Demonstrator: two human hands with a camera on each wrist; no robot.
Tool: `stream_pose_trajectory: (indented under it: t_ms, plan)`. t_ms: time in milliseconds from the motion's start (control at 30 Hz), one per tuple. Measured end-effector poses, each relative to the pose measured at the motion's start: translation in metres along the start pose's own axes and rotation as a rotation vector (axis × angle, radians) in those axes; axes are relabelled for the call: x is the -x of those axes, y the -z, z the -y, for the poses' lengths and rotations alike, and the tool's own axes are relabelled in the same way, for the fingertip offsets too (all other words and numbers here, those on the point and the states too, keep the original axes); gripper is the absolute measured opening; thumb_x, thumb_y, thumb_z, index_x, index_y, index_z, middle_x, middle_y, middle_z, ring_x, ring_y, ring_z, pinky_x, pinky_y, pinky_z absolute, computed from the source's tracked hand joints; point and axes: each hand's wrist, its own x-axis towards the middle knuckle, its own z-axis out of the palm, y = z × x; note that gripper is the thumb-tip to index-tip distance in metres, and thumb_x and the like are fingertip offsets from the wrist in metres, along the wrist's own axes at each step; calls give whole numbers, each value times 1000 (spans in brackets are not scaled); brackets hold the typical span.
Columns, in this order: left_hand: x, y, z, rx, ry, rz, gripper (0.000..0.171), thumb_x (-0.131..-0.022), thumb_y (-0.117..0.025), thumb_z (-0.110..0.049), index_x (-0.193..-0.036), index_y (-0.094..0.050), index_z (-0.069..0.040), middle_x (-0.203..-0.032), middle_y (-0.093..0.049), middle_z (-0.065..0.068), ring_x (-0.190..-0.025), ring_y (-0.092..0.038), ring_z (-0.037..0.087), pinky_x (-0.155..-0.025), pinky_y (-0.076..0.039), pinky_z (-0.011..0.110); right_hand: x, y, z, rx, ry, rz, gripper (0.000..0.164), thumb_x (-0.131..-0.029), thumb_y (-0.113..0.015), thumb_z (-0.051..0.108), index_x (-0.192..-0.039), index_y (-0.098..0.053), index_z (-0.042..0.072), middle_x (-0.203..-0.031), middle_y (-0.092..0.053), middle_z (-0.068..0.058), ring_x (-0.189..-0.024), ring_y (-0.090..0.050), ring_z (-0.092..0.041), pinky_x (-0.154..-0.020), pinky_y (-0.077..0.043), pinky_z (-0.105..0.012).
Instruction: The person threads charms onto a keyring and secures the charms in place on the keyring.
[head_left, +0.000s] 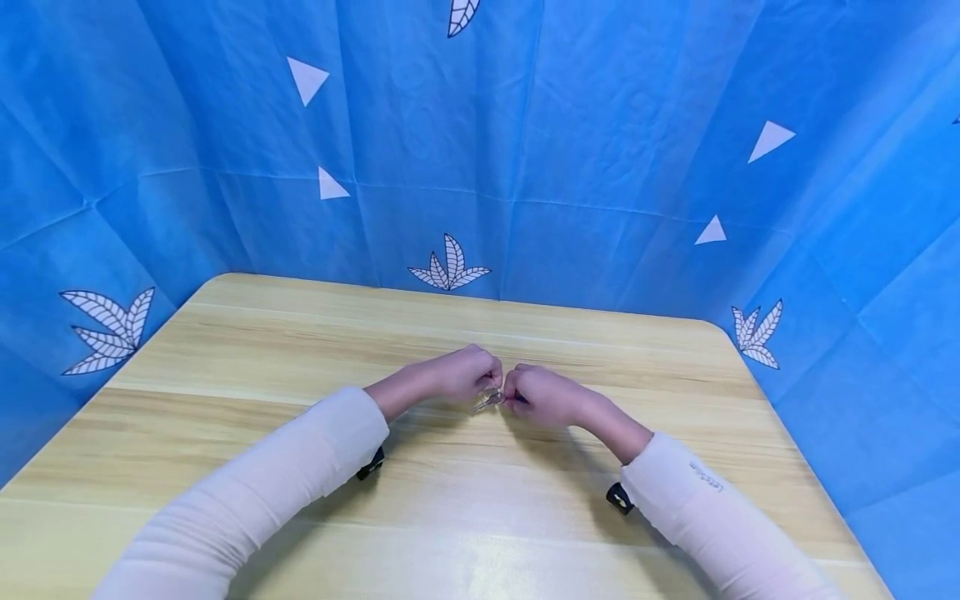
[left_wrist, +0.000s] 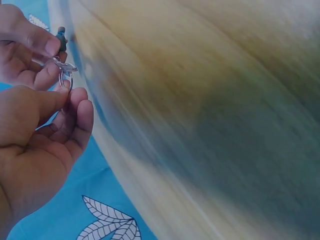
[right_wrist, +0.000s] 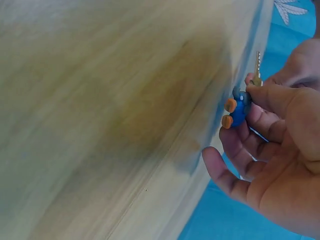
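Over the table, my left hand (head_left: 467,372) and right hand (head_left: 546,395) meet, with silvery keys (head_left: 489,401) hanging between them. In the left wrist view, the thumb and fingers of my left hand pinch a metal key ring (left_wrist: 66,79). My right hand (right_wrist: 280,145) pinches a small blue figurine (right_wrist: 239,111) with orange feet, its lower fingers spread loosely beneath. A brass-coloured key (right_wrist: 258,70) points upward beside the right thumb. How the figurine joins the ring is hidden by the fingers.
The light wood-grain table (head_left: 480,500) has rounded far corners. A blue curtain (head_left: 600,125) with white leaves and triangles hangs around its back and sides. Black wrist straps (head_left: 619,498) show under the pale sleeves (head_left: 292,467).
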Motion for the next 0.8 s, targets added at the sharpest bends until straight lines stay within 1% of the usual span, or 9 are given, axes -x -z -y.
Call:
stream_pose_trajectory:
  t_ms: [100, 233, 367, 533, 600, 667, 800]
  plan:
    - [0, -2, 3, -19, -3, 10, 26, -91, -52, 14, -73, -59, -3, -68, -51, -4, -65, -44, 8, -70, -43, 24, -1, -2, 1, 22, 10, 3, 15, -96, -65, 4, -82, -64, 10, -82, -55, 3, -79, -49, -10, -73, -45, -27]
    - [0, -5, 6, -40, 7, 28, 28, -94, -53, 11, -72, -56, -5, -67, -44, -7, -64, -40, 7, -69, -41, 24, -1, -3, 2, 32, 1, 8, 12, -95, -66, 4, -85, -65, 9, -84, -56, 3, -80, -50, -10, -74, -47, -27]
    - [1, -5, 8, -47, 20, 40, 28, -94, -53, 11, -72, -56, -6, -66, -44, -7, -64, -40, 7, -68, -40, 23, -1, -2, 3, 29, -11, 18, 8, -94, -67, 3, -89, -66, 8, -87, -58, 3, -83, -52, -12, -77, -48, -29]
    - [2, -5, 8, -56, 17, 40, 25, -90, -55, 12, -75, -62, -6, -70, -54, -5, -67, -47, 8, -69, -44, 22, 0, -1, 4, -2, -24, 34, 3, -96, -67, 4, -94, -66, 5, -90, -59, 0, -85, -52, -14, -78, -48, -29]
    - [3, -5, 8, -67, 16, 37, 22, -91, -58, 10, -80, -67, -6, -75, -61, -3, -72, -53, 8, -72, -48, 23, 1, 0, 4, -14, -25, 39, 2, -96, -67, 5, -96, -66, 3, -92, -60, -2, -86, -54, -16, -78, -48, -30]
    - [4, -4, 9, -71, 23, 36, 19, -93, -60, 8, -83, -69, -6, -79, -65, -2, -74, -56, 10, -74, -50, 24, 2, 0, 3, -24, -31, 43, 4, -96, -67, 5, -99, -66, 1, -95, -61, -3, -88, -54, -18, -78, -47, -31]
    - [6, -2, 9, -67, 37, 37, 16, -96, -62, 3, -87, -71, -6, -85, -69, 1, -77, -60, 11, -76, -53, 25, 3, 2, 2, -32, -31, 37, 5, -96, -68, 4, -101, -66, 3, -95, -63, -4, -88, -54, -17, -78, -47, -31]
